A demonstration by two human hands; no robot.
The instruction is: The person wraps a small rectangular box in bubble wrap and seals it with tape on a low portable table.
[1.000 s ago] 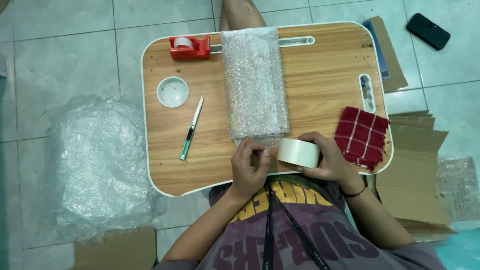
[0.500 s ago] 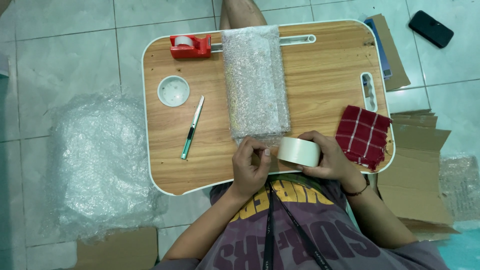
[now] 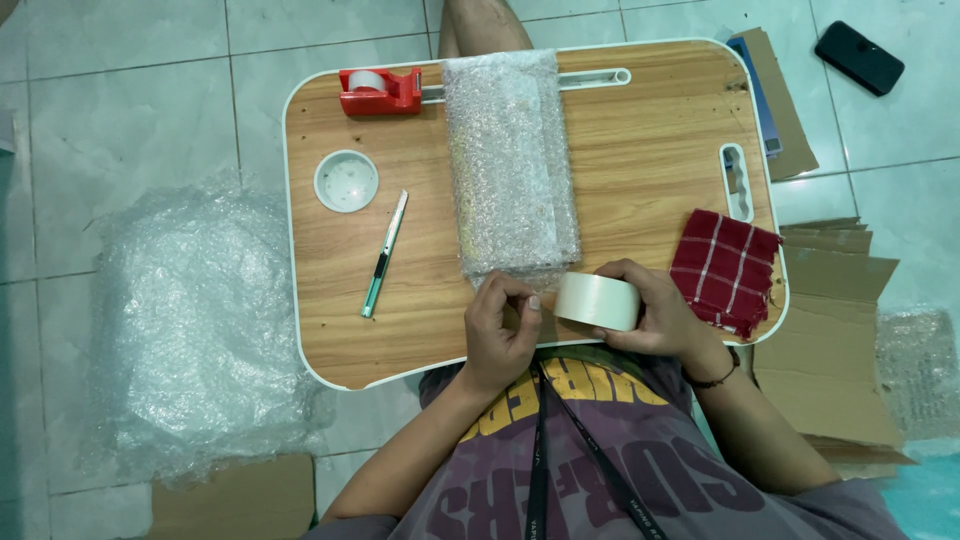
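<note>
The tape roll [image 3: 597, 301], wide and off-white, sits at the near edge of the lap table [image 3: 640, 150], just below the end of the bubble-wrapped parcel [image 3: 512, 165]. The right hand [image 3: 655, 318] curls around the roll from its right side, fingers over the top and thumb beneath, gripping it firmly. The left hand [image 3: 502, 332] is just left of the roll, fingers bent in with thumb and forefinger pinched together close to the roll's face; it seems to be holding the loose end of the tape, though the strip itself is too thin to make out. The parcel lies lengthwise down the middle of the table, its far end reaching the back edge and its near end almost touching both hands. Right of the right hand, a red checked cloth [image 3: 724, 268] lies at the table's corner, partly over the edge. Left of the parcel lie a green-handled cutter [image 3: 384, 255], slanted, and a round white lid [image 3: 346, 181] above it. A red tape dispenser [image 3: 379, 91] stands at the back left, next to the parcel's far end. On the tiled floor [image 3: 120, 100], a heap of bubble wrap [image 3: 190, 330] lies left of the table, flattened cardboard [image 3: 830, 330] lies right, and a dark phone [image 3: 859, 58] rests at far right.
</note>
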